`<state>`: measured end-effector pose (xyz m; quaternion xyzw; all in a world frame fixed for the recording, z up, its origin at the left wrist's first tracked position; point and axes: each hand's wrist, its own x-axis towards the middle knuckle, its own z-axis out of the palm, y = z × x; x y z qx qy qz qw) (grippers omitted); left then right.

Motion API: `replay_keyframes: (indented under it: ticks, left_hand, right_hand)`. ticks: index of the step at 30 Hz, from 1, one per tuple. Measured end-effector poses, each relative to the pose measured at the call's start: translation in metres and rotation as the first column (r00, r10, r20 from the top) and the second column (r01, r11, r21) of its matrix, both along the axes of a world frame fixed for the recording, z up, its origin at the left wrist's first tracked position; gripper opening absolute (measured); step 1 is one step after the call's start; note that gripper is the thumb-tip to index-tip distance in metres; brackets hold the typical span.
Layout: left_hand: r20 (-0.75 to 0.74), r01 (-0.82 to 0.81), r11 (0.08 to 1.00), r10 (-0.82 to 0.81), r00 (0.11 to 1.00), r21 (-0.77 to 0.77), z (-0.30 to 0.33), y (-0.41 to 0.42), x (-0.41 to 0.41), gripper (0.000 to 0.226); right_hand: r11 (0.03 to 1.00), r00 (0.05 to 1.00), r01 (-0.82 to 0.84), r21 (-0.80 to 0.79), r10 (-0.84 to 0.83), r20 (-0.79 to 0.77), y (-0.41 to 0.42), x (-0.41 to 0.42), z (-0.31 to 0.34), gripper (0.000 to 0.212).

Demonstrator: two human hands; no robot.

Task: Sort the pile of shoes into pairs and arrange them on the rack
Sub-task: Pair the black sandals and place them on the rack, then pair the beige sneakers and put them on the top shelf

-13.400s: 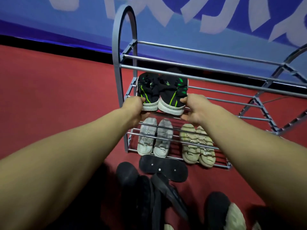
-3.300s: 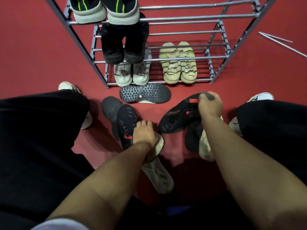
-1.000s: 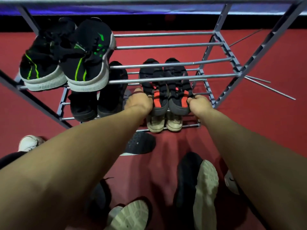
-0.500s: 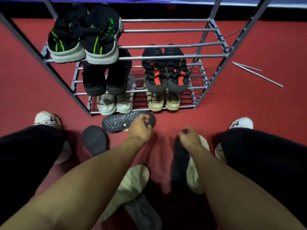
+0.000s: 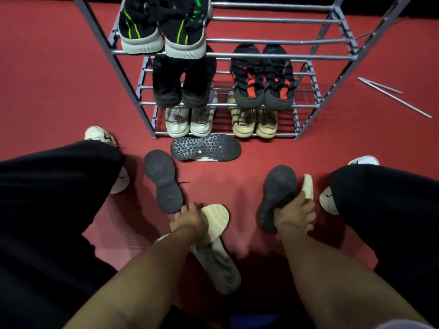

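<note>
Grey metal rack (image 5: 280, 55) on red floor (image 5: 59, 79), top cut off by the frame edge. On it: black-green sneakers (image 5: 164, 29) upper left; black shoes (image 5: 183, 81) and black-red sneakers (image 5: 263, 79) on the middle tier; white sneakers (image 5: 187, 122) and beige sneakers (image 5: 254, 123) at the bottom. Loose on the floor, soles up: patterned dark shoe (image 5: 205, 148) just beside the rack front, dark-soled shoe (image 5: 164, 180) near the left knee. Left hand (image 5: 190, 218) closed over a cream-soled shoe (image 5: 215, 223), grey shoe (image 5: 217, 264) partly under it. Right hand (image 5: 294, 213) gripping a dark shoe (image 5: 276, 193) and touching a cream shoe (image 5: 308, 186), mostly hidden. Exact finger grip hard to make out.
</note>
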<state>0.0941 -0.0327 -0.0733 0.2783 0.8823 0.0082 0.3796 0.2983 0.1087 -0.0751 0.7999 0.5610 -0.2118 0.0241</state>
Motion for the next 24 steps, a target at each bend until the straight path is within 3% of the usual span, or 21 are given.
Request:
replay_keyframes:
  ticks: [2,4,6,8,11,14,18,21,24]
  left_hand:
    - [0.086,0.043,0.996,-0.036,0.996,-0.074,-0.002,-0.003,-0.006,0.058]
    - [0.092,0.1,0.986,-0.089,0.992,-0.131,0.001,-0.003,-0.01,0.073]
    - [0.089,0.097,0.982,-0.083,0.993,-0.163,0.006,0.0,-0.012,0.074]
    - [0.113,0.061,0.989,-0.045,0.993,-0.138,0.006,0.0,-0.016,0.07]
    - [0.088,0.094,0.992,-0.086,0.992,-0.087,0.0,-0.004,-0.02,0.058]
    - [0.024,0.2,0.979,-0.199,0.98,-0.044,0.002,-0.007,-0.015,0.057]
    - [0.156,0.231,0.972,-0.236,0.959,0.052,0.004,-0.008,-0.009,0.041]
    - [0.174,0.264,0.963,-0.268,0.947,0.05,0.012,-0.003,-0.013,0.045]
    - [0.159,0.215,0.97,-0.231,0.96,0.112,0.025,0.008,-0.018,0.049]
  right_hand:
    - [0.987,0.989,0.149,0.063,-0.148,-0.021,0.003,0.001,-0.002,0.087]
    - [0.944,0.964,0.266,0.196,-0.264,-0.038,0.007,0.0,-0.008,0.069]
    - [0.904,0.925,0.381,0.197,-0.375,-0.067,0.013,0.003,-0.015,0.069]
    - [0.922,0.921,0.386,0.004,-0.386,-0.047,0.019,0.009,-0.026,0.067]
    - [0.924,0.964,0.252,-0.288,-0.264,-0.003,0.017,0.014,-0.028,0.074]
    - [0.896,0.94,0.284,-0.342,-0.33,-0.084,0.015,0.011,-0.024,0.099]
    - [0.857,0.891,0.294,-0.423,-0.407,-0.204,0.03,0.029,-0.07,0.129]
    - [0.838,0.823,0.426,-0.34,-0.515,-0.238,0.015,0.016,-0.032,0.115]
    - [0.908,0.859,0.387,-0.161,-0.419,-0.295,0.006,-0.001,0.008,0.096]
